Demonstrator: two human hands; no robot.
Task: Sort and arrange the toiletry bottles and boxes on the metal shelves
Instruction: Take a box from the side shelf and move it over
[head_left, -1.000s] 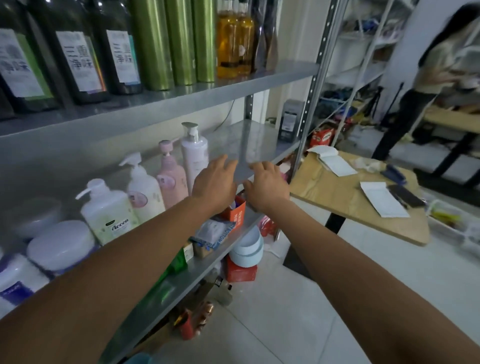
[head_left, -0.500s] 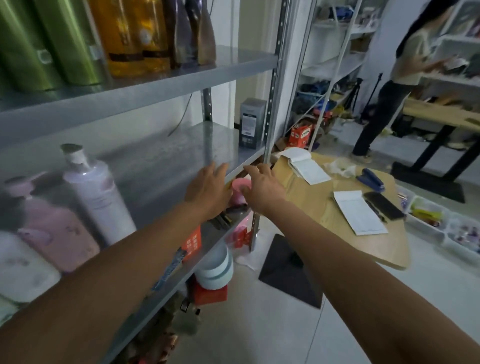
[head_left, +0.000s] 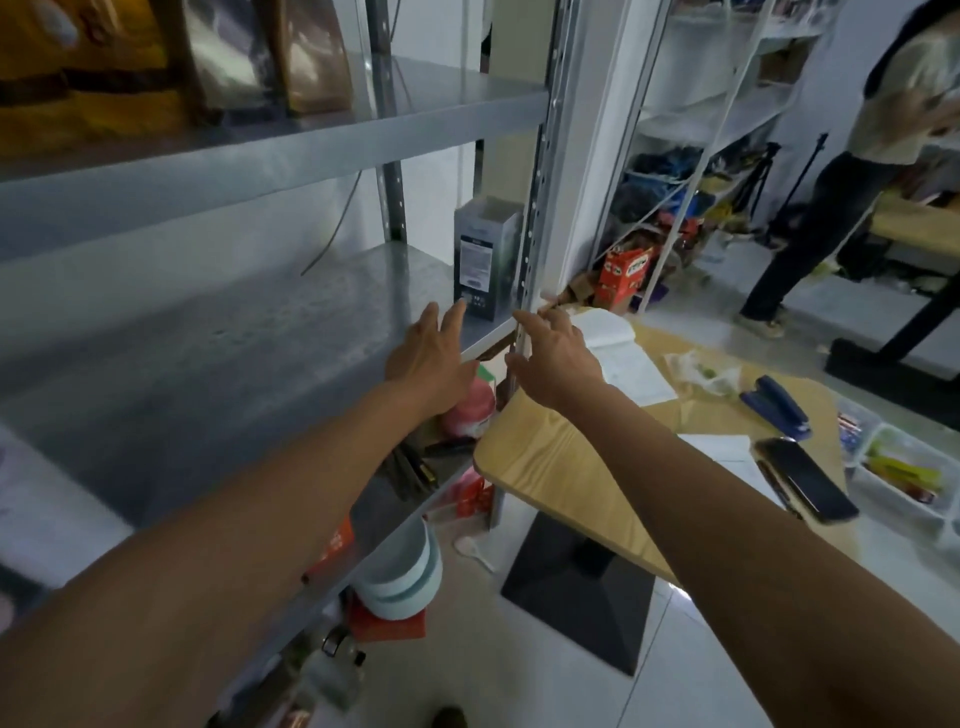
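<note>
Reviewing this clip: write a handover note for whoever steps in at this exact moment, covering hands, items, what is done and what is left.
Left hand: open, empty, fingers stretched toward the dark grey cardboard box.
Right hand: open, empty, beside the perforated metal upright.
The box stands upright at the right end of the grey metal middle shelf; a pink round jar sits on the shelf below.
Done: nothing gripped.
Left: probably take the box and place it.

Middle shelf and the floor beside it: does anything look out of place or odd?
Two things. A dark box stands alone at the right end of the shelf, its top apparently open. A white plastic spoon lies on the floor beside the table's black base.
</note>
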